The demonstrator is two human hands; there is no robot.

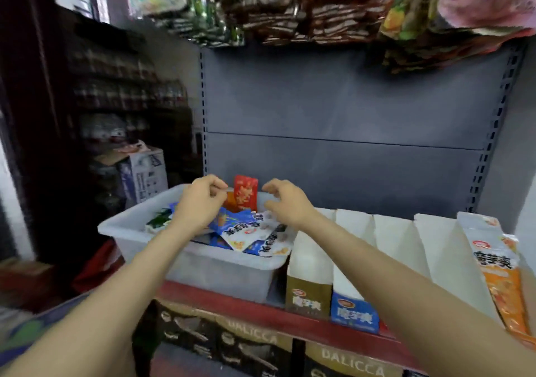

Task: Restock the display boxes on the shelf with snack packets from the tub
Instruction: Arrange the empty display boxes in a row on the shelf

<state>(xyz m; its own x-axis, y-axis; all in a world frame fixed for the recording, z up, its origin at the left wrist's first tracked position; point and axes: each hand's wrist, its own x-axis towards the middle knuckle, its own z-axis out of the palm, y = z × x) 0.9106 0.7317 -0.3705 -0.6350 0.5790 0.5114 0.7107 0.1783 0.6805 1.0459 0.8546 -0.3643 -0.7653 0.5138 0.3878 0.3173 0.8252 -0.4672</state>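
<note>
A translucent white tub [130,227] stands on the left of the shelf, heaped with snack packets. Blue-and-white packets [249,231] lie on top, a green packet [158,220] at the left, and a red packet [246,192] upright at the back. My left hand [200,202] is over the tub, its thumb and fingertips pinching the top edge of an orange packet [231,200] beside the red one. My right hand [285,202] hovers over the blue packets, fingers loosely curled and empty. Display boxes stand in a row to the right: olive-fronted [307,295], blue-fronted [353,315], orange [504,289].
The shelf has a red front edge [261,313] and a grey back panel [348,109]. Snack bags [333,8] hang overhead. Brown cartons [249,339] sit under the shelf. A white carton [145,173] and dark shelves of bottles [124,89] are to the left.
</note>
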